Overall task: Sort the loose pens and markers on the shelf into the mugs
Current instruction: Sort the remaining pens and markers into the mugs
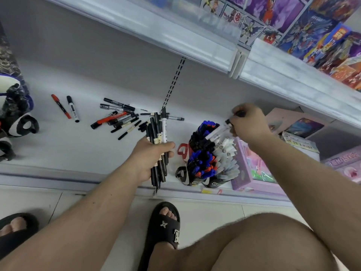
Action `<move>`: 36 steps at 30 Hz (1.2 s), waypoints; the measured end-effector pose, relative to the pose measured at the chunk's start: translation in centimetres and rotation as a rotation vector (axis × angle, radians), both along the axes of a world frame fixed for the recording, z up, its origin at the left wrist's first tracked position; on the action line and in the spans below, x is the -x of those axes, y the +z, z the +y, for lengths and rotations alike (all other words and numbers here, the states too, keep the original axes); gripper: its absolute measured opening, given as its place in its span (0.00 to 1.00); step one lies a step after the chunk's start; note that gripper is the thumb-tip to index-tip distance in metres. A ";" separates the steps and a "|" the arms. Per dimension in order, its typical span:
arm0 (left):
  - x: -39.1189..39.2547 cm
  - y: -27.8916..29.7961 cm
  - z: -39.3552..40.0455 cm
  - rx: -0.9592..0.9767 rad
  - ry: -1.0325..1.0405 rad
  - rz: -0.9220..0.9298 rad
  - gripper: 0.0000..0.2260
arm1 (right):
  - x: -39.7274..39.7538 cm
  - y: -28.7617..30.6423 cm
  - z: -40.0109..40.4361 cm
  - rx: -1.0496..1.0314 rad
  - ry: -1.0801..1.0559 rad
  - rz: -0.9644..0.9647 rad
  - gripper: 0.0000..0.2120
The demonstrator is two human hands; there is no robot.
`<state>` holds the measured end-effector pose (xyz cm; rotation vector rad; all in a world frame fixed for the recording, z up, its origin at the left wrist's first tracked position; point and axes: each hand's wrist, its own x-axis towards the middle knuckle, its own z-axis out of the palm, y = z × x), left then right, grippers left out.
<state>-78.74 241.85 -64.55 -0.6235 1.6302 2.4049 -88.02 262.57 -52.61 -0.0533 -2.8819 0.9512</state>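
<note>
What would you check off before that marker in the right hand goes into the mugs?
1. Right hand grips the white marker: ok.
2. Marker sits over the white-marker mug: ok.
3. Free room in that mug: cannot tell, it looks packed.
4. Left hand holds the black pen bundle firmly: ok.
5. Loose pens left on the shelf: not ok, many remain.

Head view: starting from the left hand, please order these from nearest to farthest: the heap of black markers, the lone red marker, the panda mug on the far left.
1. Heap of black markers, just beyond the left hand.
2. Red marker, farther left on the shelf.
3. Panda mug, at the left edge.
</note>
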 end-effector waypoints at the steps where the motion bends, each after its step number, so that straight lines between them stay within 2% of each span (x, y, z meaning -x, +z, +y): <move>1: 0.5 0.0 0.0 -0.050 0.008 -0.022 0.08 | 0.6 -0.6 1.1 -0.027 -0.051 0.048 0.07; 5: 1.7 -0.7 0.2 -0.214 0.057 -0.086 0.04 | 2.0 -4.5 3.5 -0.111 -0.169 0.112 0.13; 12: 3.3 -2.5 -0.4 -0.260 0.121 -0.122 0.03 | 5.3 -11.4 2.3 -0.072 -0.205 0.094 0.12; 19: 4.0 -3.0 -0.9 -0.272 0.170 -0.100 0.03 | 6.7 -16.5 1.1 -0.257 -0.049 -0.008 0.14; 21: 3.8 -3.0 -0.9 -0.265 0.148 -0.093 0.02 | 6.7 -17.7 0.9 -0.427 0.018 -0.091 0.18; 24: 3.5 -3.2 -1.1 -0.247 0.097 -0.101 0.02 | 6.4 -18.6 0.4 -0.608 0.083 -0.355 0.33; 28: 3.0 -3.0 -1.6 -0.219 0.028 -0.096 0.04 | 6.9 -17.1 -0.4 -0.714 0.123 -0.467 0.37; 30: 2.7 -2.7 -1.6 -0.228 0.002 -0.073 0.05 | 7.0 -14.9 -1.4 -0.656 0.117 -0.441 0.37; 33: 2.1 -1.9 -1.5 -0.241 -0.063 -0.024 0.09 | 5.1 -9.7 -4.6 -0.274 0.217 -0.339 0.24; 35: 1.6 -1.2 -1.5 -0.257 -0.118 0.006 0.05 | 2.9 -6.1 -7.2 -0.009 0.331 -0.409 0.18; 36: 1.4 -0.8 -1.5 -0.264 -0.150 0.013 0.02 | 1.5 -4.4 -8.4 0.042 0.389 -0.454 0.16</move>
